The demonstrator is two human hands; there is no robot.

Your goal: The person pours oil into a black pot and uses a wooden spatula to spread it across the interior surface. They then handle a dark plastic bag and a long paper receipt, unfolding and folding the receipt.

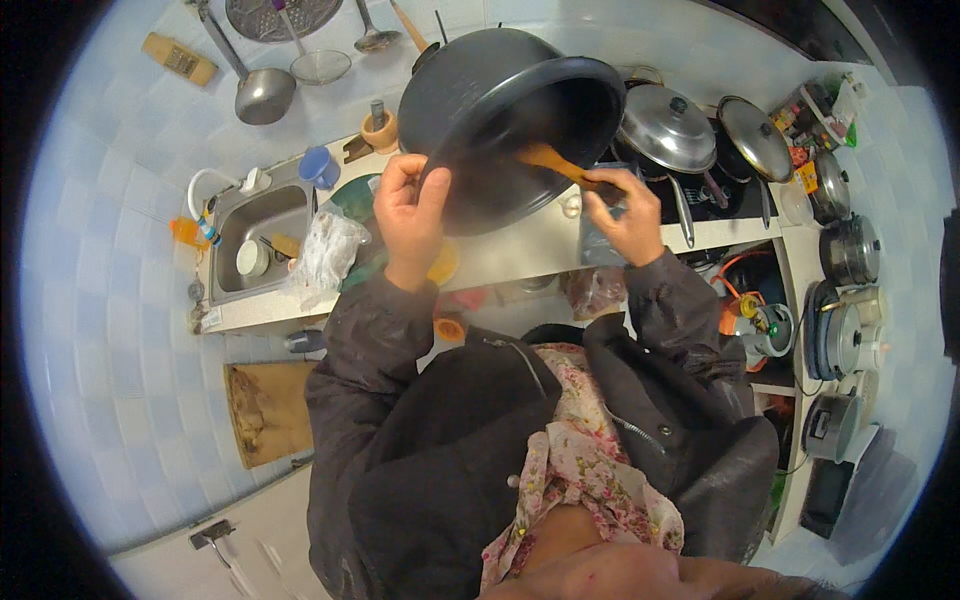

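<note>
A large dark pot (465,82) is tilted on its side above the counter, its wide mouth turned towards me. My left hand (411,217) grips the near left part of its rim, thumb on the inner side. In my right hand (628,214) is a wooden spatula (553,162), held by its handle. The flat end of the spatula reaches into the pot's mouth; whether it touches the inner wall I cannot tell. The inside looks dark and hazy, and its contents are not visible.
Left of the pot is a steel sink (259,217) holding a white bowl (253,259). A plastic bag (330,244) and a blue mug (319,166) stand beside it. Two lidded pans (667,124) rest on the stove at right. Ladles (266,96) hang on the tiled wall.
</note>
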